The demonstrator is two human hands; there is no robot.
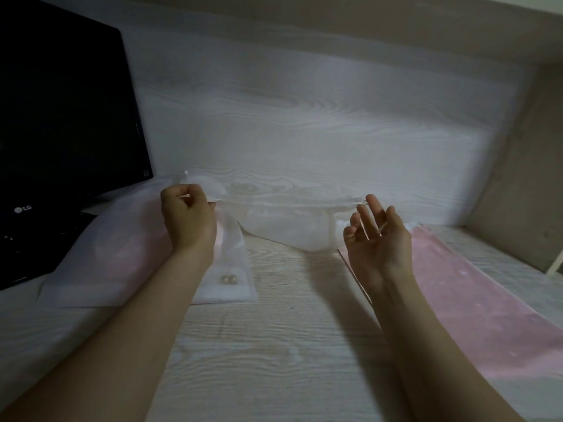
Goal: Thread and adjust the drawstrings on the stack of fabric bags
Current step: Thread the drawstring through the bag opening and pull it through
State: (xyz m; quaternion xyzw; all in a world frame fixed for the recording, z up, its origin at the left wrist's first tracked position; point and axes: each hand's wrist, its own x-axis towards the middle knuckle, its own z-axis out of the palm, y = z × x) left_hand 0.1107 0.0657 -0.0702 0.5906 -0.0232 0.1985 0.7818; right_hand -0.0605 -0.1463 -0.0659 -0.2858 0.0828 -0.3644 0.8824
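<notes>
The left hand (187, 214) pinches one end of a sheer white fabric bag (286, 222) held above the pale wooden worktop (274, 345); the right hand (377, 239), fingers loose and apart, only touches its other end; the heap of white bags (100, 263) and the pink bags (475, 300) suggest that much remains.

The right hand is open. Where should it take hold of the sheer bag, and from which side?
Pinch the top right corner of the sheer bag, bringing the right hand in from the right. The left hand pinches the opposite end, so the top edge runs level while the body sags below.
</notes>
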